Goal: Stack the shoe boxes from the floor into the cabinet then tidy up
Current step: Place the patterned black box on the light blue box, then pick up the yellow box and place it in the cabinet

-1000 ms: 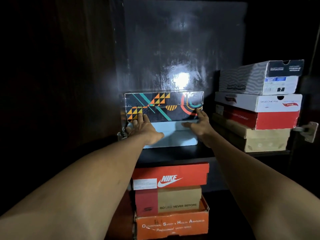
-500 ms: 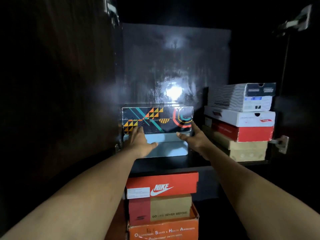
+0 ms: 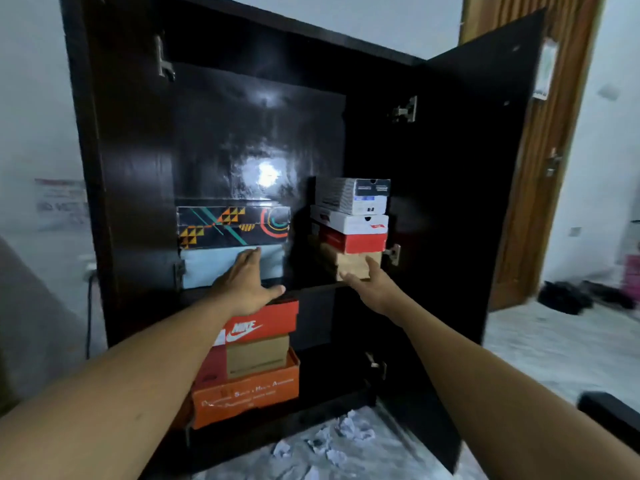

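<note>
The left hand [image 3: 247, 289] and right hand [image 3: 369, 289] hover spread and empty before the cabinet [image 3: 138, 168] shelf, where the patterned box [image 3: 232, 225] sits on the pale box [image 3: 207, 268]; a careless nudge from the right one could likely topple the tall stack [image 3: 346, 223] beside them.

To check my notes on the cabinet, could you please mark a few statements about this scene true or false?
1. The patterned box lies on the light blue box. True.
2. The right stack on the upper shelf holds two boxes. False: it holds four.
3. The Nike box tops the lower stack. True.
4. The left hand grips a box. False: its fingers are straight and hold nothing.
5. The floor before the cabinet is bare. False: crumpled paper lies there.
</note>
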Action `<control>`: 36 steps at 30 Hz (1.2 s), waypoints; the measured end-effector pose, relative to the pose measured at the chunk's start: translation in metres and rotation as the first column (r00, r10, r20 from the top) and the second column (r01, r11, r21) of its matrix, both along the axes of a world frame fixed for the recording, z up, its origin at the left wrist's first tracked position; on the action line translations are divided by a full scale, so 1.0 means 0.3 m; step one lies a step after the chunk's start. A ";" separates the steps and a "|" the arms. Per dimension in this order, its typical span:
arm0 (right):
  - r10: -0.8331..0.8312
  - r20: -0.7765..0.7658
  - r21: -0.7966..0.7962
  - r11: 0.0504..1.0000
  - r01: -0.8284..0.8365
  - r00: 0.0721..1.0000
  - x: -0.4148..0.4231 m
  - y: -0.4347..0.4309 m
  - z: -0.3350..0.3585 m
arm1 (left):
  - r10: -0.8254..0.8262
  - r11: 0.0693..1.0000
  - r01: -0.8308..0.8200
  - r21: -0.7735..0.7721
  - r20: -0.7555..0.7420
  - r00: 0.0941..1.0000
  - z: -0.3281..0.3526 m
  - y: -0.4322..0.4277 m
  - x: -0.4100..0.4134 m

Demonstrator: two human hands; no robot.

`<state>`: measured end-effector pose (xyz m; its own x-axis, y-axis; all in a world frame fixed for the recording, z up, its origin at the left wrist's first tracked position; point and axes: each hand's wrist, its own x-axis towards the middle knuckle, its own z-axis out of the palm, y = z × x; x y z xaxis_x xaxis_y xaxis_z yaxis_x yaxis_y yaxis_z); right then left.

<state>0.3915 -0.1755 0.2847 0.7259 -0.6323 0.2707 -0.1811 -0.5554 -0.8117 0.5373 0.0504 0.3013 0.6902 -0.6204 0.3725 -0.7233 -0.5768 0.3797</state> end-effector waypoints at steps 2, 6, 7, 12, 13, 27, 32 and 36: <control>-0.054 -0.029 0.018 0.998 0.055 0.998 -0.151 0.037 -0.022 | -0.043 0.999 0.042 -0.020 -0.027 0.999 -0.025 -0.009 -0.109; -0.172 -0.097 0.000 0.985 0.173 0.980 -0.430 0.044 -0.098 | -0.102 0.995 0.102 -0.003 -0.062 0.993 -0.116 -0.081 -0.311; -0.213 -0.126 -0.013 0.977 0.213 0.969 -0.497 0.044 -0.115 | -0.125 0.992 0.125 -0.004 -0.086 0.988 -0.145 -0.113 -0.363; -0.416 -0.184 -0.042 0.909 0.416 0.891 -0.841 0.032 -0.188 | -0.339 0.939 0.344 -0.002 -0.178 0.924 -0.266 -0.279 -0.668; -0.448 -0.207 -0.048 0.892 0.449 0.870 -0.909 0.027 -0.193 | -0.382 0.922 0.386 -0.009 -0.182 0.906 -0.291 -0.305 -0.730; -0.764 -0.281 -0.057 0.618 0.784 0.581 -1.504 0.017 -0.243 | -0.683 0.689 0.722 -0.069 -0.398 0.613 -0.423 -0.667 -1.282; -0.785 -0.303 -0.067 0.583 0.810 0.540 -1.563 -0.048 -0.291 | -0.695 0.670 0.741 -0.037 -0.383 0.609 -0.468 -0.759 -1.362; -0.767 -0.299 -0.053 0.607 0.793 0.568 -1.558 -0.177 -0.348 | -0.661 0.694 0.719 0.029 -0.369 0.653 -0.541 -0.859 -1.374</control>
<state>-0.0758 -0.2286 0.1804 -0.0290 -0.9968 0.0743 -0.7231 -0.0304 -0.6901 0.1252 -0.2074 0.1390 0.0929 -0.9930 0.0735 -0.7973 -0.0300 0.6028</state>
